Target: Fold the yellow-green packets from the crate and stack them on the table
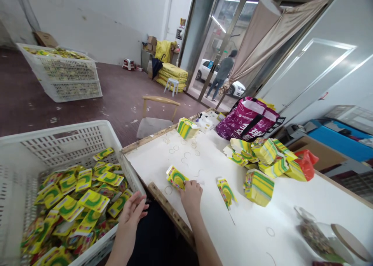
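Observation:
My right hand (pixel 192 194) reaches over the white tabletop, its fingers curled on the near end of a yellow-green printed card (pixel 175 176). To the right of it lies another yellow-green card (pixel 225 191), with a thin dark strip sticking out toward me. My left hand (pixel 132 211) is beside the rim of a white plastic crate (pixel 112 136), fingers loosely apart and nothing in them. Inside that crate lie many yellow-green carded packets (pixel 93 200), heaped loosely. Rubber bands (pixel 168 190) are scattered over the table.
Bundled card stacks (pixel 258 186) sit at the right, by a red plastic bag (pixel 305 163). Behind them stands a purple bag (pixel 247 120). A jar (pixel 335 239) is near right. Beyond the table are a chair (pixel 154 124), stacked crates (pixel 70 77) and a person (pixel 223 73) outside.

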{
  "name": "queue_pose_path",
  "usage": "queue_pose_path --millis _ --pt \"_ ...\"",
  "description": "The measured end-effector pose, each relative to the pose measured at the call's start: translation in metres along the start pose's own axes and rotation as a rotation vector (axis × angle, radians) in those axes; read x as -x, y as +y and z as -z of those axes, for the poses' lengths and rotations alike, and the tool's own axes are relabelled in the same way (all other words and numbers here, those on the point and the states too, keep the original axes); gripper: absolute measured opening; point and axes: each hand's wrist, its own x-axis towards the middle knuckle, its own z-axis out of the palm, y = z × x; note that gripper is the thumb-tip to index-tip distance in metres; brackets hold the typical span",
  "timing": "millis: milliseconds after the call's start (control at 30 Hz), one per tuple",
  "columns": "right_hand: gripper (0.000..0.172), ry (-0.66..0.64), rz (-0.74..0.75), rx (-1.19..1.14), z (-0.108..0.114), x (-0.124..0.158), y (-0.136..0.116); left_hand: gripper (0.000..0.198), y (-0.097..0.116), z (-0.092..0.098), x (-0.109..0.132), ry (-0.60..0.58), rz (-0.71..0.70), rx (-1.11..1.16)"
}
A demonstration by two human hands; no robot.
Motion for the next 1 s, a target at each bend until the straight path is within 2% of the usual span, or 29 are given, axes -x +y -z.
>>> queue_pose_path --millis 167,400,500,633,700,800,867,900,1000 --pt "0.025 -0.012 -0.014 -0.024 -0.006 -0.006 -0.007 0.08 -0.004 0.008 -0.006 -0.042 0.102 -0.023" --pt "0.027 0.04 -0.056 -0.163 -0.01 -0.005 -0.007 0.074 0.002 0.002 0.002 -0.104 0.098 -0.086" --pt "0.024 0.066 -0.048 -0.277 -0.006 -0.005 -0.004 0.072 -0.002 0.0 0.008 -0.183 0.097 -0.145" --pt "0.013 0.096 0.006 -0.451 0.01 0.005 -0.004 0.073 -0.015 -0.006 0.013 -0.257 0.07 -0.179" --pt "0.014 0.047 0.091 -0.583 0.02 0.018 -0.01 0.075 -0.02 -0.011 0.013 -0.264 0.055 -0.12" --pt "0.018 -0.207 0.259 -0.816 0.03 0.043 -0.022 0.074 -0.018 -0.018 0.012 -0.256 0.079 0.003" --pt "0.021 -0.321 0.278 -0.889 0.03 0.057 -0.03 0.067 -0.012 -0.02 0.012 -0.246 0.024 -0.02" --pt "0.021 -0.314 0.259 -0.891 0.028 0.063 -0.034 0.063 -0.009 -0.021 0.013 -0.249 -0.041 -0.074" --pt "0.018 -0.161 0.207 -0.825 0.022 0.073 -0.039 0.051 -0.003 -0.021 0.018 -0.257 -0.242 -0.235"
